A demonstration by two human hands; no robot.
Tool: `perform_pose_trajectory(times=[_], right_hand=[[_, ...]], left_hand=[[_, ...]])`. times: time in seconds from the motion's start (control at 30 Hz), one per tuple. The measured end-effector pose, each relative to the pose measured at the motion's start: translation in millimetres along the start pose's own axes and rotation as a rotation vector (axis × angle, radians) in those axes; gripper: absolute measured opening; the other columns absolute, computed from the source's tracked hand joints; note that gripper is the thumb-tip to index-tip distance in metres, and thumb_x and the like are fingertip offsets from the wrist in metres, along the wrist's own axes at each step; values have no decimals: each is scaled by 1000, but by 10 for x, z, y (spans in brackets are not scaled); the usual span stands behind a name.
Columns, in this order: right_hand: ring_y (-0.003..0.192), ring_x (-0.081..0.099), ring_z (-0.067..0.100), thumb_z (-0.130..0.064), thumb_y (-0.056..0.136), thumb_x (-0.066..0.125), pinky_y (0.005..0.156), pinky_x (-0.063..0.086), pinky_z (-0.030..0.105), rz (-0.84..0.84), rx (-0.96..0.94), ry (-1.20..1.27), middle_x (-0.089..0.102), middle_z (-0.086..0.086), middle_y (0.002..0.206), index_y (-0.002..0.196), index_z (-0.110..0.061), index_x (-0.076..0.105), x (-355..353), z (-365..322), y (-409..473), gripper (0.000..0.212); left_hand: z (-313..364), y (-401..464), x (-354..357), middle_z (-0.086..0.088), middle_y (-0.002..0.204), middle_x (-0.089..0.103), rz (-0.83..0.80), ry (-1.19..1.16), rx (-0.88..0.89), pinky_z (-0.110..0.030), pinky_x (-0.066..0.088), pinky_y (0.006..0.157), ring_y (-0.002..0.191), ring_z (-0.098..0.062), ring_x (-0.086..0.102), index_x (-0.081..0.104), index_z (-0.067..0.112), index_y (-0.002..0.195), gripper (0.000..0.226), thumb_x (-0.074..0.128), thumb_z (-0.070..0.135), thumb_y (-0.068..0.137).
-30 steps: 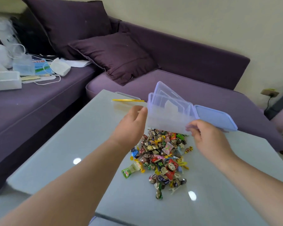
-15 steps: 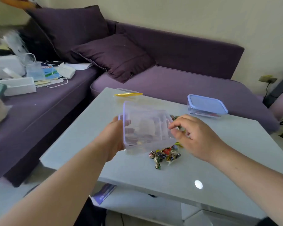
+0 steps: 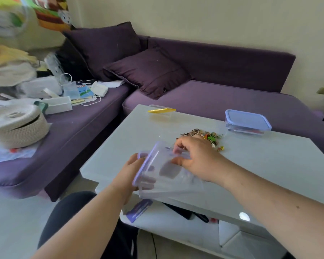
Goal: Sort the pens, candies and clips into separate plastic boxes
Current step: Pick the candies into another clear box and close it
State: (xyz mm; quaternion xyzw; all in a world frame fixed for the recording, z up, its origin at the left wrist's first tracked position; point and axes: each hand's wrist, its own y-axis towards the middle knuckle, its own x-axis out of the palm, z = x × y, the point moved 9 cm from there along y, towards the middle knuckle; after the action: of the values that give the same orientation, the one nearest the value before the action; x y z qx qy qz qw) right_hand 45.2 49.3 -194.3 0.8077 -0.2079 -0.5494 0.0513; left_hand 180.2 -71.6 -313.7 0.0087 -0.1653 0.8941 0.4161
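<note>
clear plastic box (image 3: 168, 176) gripped by left hand (image 3: 133, 172) and right hand (image 3: 196, 159) above table (image 3: 269, 165).

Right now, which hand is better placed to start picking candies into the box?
The right hand: it lies beside the candy pile, fingers on the clear box. The left hand grips the box's far side.

Our left hand (image 3: 132, 173) reaches in from seven o'clock, palm turned inward and fingers curled closed around what it grips; our right hand (image 3: 198, 158) comes in from four o'clock, wrist bent, fingertips (image 3: 176, 147) pinched down toward ten o'clock; both forearms are bare.
</note>
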Motion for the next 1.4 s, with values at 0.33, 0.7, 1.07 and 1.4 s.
perform_pose_trajectory(times=[0.33,0.7,1.07,1.4], right_hand=[[63,69,16,-39,91,55,58,52,36,586,741,504,74,2,83,97,-16,62,-886,1524,-848,25],[82,67,28,-26,100,66,71,56,39,575,1282,903,70,19,110,109,-1,65,-294,2476,-1928,26],[135,42,13,-46,93,63,114,36,39,-59,350,-66,46,-10,145,140,-37,46,479,1091,-877,51],[157,-3,17,-59,100,32,124,-8,40,-369,-19,-327,0,-9,172,161,-41,8,1656,504,-156,67]], left_hand=[[-110,314,-439,-12,118,63,333,-137,10,-41,58,64,91,-39,72,55,29,114,18,46,38,103],[-308,550,-188,-11,117,64,324,-153,-43,-39,55,60,91,-39,72,54,28,119,21,49,38,101],[-127,403,-565,2,117,59,540,-225,68,-41,58,71,88,-27,74,50,37,104,17,49,46,89],[-75,501,-876,10,99,55,635,-211,57,-43,58,79,89,-20,72,41,37,124,37,45,48,89]])
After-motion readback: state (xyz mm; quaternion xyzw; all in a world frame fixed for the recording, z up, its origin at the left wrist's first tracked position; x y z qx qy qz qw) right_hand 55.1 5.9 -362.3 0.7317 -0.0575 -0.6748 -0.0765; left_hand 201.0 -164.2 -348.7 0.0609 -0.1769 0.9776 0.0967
